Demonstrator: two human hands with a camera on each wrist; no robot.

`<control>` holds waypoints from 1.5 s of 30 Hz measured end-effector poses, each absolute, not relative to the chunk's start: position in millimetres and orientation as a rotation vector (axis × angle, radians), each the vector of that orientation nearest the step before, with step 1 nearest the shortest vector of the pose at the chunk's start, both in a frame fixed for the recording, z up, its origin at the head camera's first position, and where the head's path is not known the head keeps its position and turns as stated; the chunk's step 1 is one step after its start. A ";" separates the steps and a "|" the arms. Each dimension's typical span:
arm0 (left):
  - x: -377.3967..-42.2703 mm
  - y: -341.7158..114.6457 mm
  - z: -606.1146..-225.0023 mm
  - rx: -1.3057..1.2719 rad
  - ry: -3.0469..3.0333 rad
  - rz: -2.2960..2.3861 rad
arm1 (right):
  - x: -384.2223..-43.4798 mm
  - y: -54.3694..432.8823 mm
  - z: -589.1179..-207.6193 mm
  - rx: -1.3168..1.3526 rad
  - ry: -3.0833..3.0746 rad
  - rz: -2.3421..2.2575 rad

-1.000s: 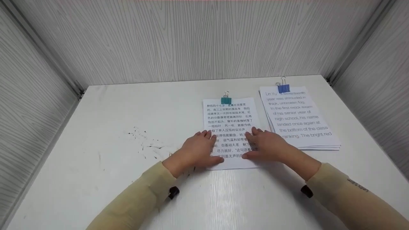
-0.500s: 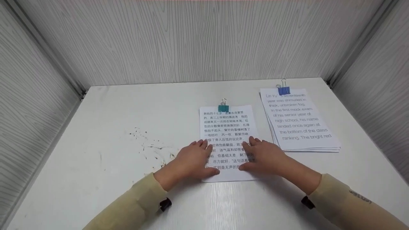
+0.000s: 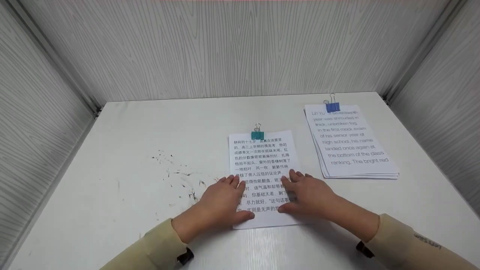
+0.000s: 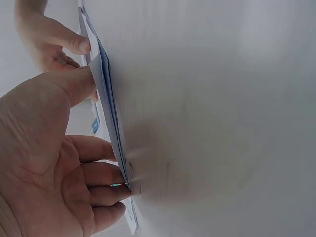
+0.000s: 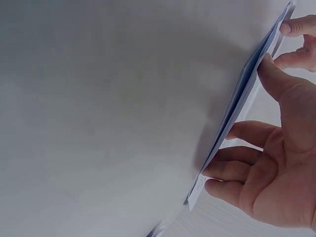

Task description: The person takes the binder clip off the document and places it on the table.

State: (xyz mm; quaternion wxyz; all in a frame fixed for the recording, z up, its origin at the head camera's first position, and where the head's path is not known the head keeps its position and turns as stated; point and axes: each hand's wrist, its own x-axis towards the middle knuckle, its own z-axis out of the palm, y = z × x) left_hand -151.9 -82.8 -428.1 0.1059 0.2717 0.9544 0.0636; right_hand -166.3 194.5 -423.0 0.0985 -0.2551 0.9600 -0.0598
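A stack of printed paper (image 3: 261, 157) with Chinese text lies on the table, held at its far edge by a teal binder clip (image 3: 257, 135). My left hand (image 3: 219, 200) rests along the left side of this stack, thumb on the near left corner. Along the right side lies my right hand (image 3: 311, 195), its thumb over the near right part of the page. Both wrist views show fingertips at the side edges and thumbs on the top sheet, with the paper edge (image 4: 106, 89) slightly bowed up from the table near the left thumb. The fingers are only gently bent.
To the right lies another paper stack (image 3: 348, 142) with English text, clipped by a blue binder clip (image 3: 332, 107). Dark specks (image 3: 183, 173) mark the white table (image 3: 131, 150) left of the hands. Grey wood-grain panels (image 3: 240, 48) enclose the back and sides.
Both hands have moved toward the person and slightly left, and the paper stack with the teal clip has slid with them. The other stack stays in place.
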 end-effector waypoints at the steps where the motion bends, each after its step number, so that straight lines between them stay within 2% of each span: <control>1: -149.6 -83.6 -428.0 0.804 2.816 0.189 | -164.6 194.0 -422.7 -0.765 2.841 -0.179; 19: -122.9 -97.5 -425.2 0.806 2.819 0.196 | -137.4 182.1 -421.6 -0.798 2.825 -0.218; 27: -118.9 -97.1 -426.3 0.788 2.822 0.160 | -141.0 183.5 -420.4 -0.817 2.819 -0.220; 33: -119.5 -94.6 -428.5 0.796 2.820 0.143 | -168.6 198.8 -405.2 -0.699 2.844 -0.484; 38: -119.1 -94.5 -430.4 0.801 2.818 0.158 | -210.0 216.8 -388.2 -0.570 2.853 -0.773; 45: -119.7 -93.0 -429.0 0.802 2.808 0.161 | -266.7 238.3 -383.2 -0.564 2.761 -1.029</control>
